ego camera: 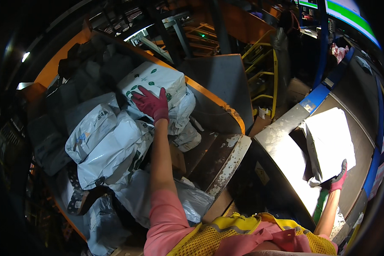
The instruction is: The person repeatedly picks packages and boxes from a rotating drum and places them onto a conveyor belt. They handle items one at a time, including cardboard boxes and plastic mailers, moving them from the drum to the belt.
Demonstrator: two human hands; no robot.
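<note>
My left hand (151,101), in a red work glove, rests with spread fingers on a white plastic-wrapped parcel (155,78) with green round marks. That parcel lies on top of a heap of bagged parcels in the chute. Below and left of the hand are white poly mailer bags (110,145). On the right, my right hand (339,179), also gloved, is at the lower right edge of a bright white parcel (331,144) over the conveyor belt; its thumb shows on the parcel's face and the other fingers are hidden beneath.
The chute has an orange metal edge (230,110) and a worn metal lip (225,164). A blue-sided conveyor (355,118) runs along the right. Yellow rails (275,76) stand behind. Dark parcels (89,64) fill the chute's far end. A grey plastic bag (192,198) lies near my body.
</note>
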